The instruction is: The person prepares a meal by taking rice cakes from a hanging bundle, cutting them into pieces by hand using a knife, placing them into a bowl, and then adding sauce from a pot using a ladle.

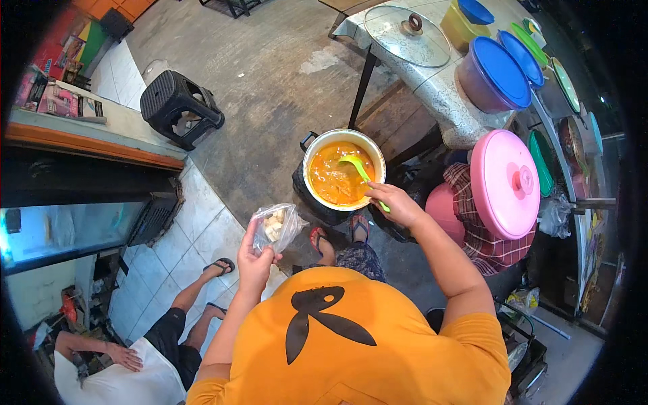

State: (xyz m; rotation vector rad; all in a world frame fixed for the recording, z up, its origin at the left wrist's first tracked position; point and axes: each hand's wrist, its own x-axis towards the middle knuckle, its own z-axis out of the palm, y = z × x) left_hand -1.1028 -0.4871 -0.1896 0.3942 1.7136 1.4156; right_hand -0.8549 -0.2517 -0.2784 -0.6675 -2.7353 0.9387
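My left hand (259, 260) grips a clear plastic bag (283, 223) with pale, chunky pieces (274, 226) inside, held to the left of the pot. In my right hand (397, 203) is the handle of a lime-green plastic ladle (361, 169). The ladle's head lies at the surface of an orange, soupy liquid (329, 177). That liquid stands in a large round metal pot (380, 152) with a dark side handle. The pot rests on a dark support that is mostly hidden beneath it.
A black plastic stool (172, 106) stands at the upper left. At the right are a pink lidded tub (498, 187) and a cloth-covered table (430, 86) bearing a glass lid (407, 36) and blue-lidded containers (498, 71). Another person (131, 374) is at the lower left.
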